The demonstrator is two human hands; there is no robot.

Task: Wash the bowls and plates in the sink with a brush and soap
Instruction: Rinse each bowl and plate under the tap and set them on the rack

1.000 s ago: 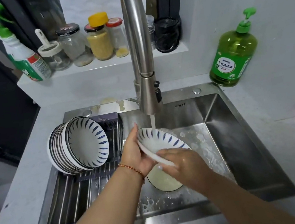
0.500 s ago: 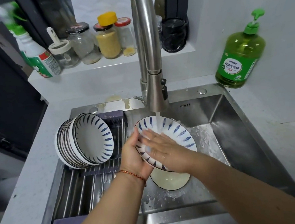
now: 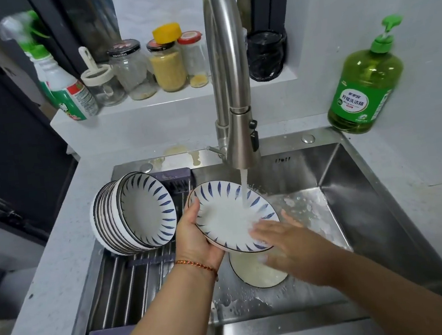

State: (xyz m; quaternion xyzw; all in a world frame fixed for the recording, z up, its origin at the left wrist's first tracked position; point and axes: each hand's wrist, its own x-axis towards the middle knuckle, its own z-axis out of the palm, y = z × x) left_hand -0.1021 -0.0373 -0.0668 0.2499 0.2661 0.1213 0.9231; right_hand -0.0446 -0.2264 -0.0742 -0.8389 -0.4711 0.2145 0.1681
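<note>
My left hand (image 3: 196,237) grips the left rim of a white plate with blue leaf marks (image 3: 226,213), tilted under the running water from the steel tap (image 3: 241,151). My right hand (image 3: 287,242) lies flat with straight fingers on the plate's lower right edge. Below them another white dish (image 3: 255,273) lies on the floor of the sink (image 3: 371,219) among foam. Several matching bowls (image 3: 142,212) stand on edge on the drying rack (image 3: 123,286) over the sink's left side. No brush is in sight.
A green dish-soap pump bottle (image 3: 365,87) stands on the counter at the back right. On the ledge behind the tap are a spray bottle (image 3: 63,88), several jars (image 3: 166,63) and a black container (image 3: 266,54).
The plate has tipped to face up more under the stream. My right hand has slid from the plate's middle to its lower right edge.
</note>
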